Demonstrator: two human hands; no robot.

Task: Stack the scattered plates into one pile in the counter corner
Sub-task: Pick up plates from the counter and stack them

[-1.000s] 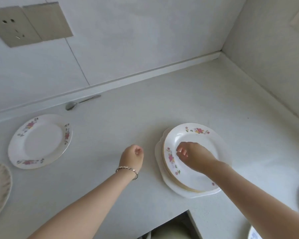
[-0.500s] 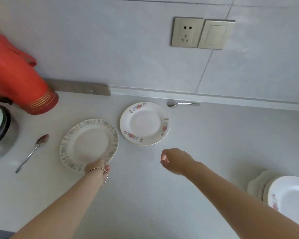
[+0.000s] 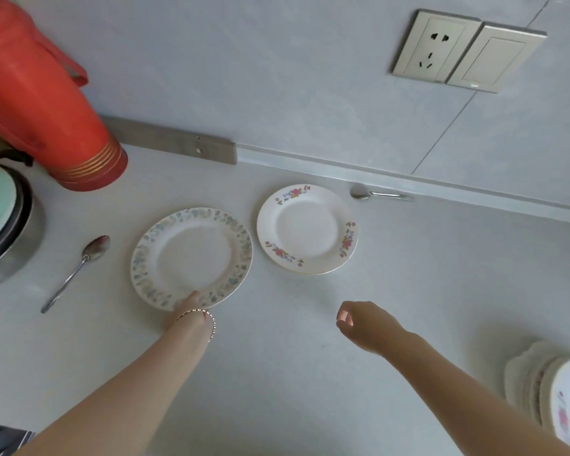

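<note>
Blue-flowered plate, centre-left: my left hand pinches its near rim; right hand hovers loosely curled, empty. Next, I'd lift it onto the pile at lower right.

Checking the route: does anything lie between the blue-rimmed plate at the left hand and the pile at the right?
Nothing on the counter; only the right hand hovers over that stretch. The red-flowered plate lies farther back.

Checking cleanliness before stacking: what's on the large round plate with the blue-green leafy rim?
The large leafy-rimmed plate carries only the thumb of the left hand, at its near rim; the middle is bare. The other fingers, and its underside, are hidden.
</note>
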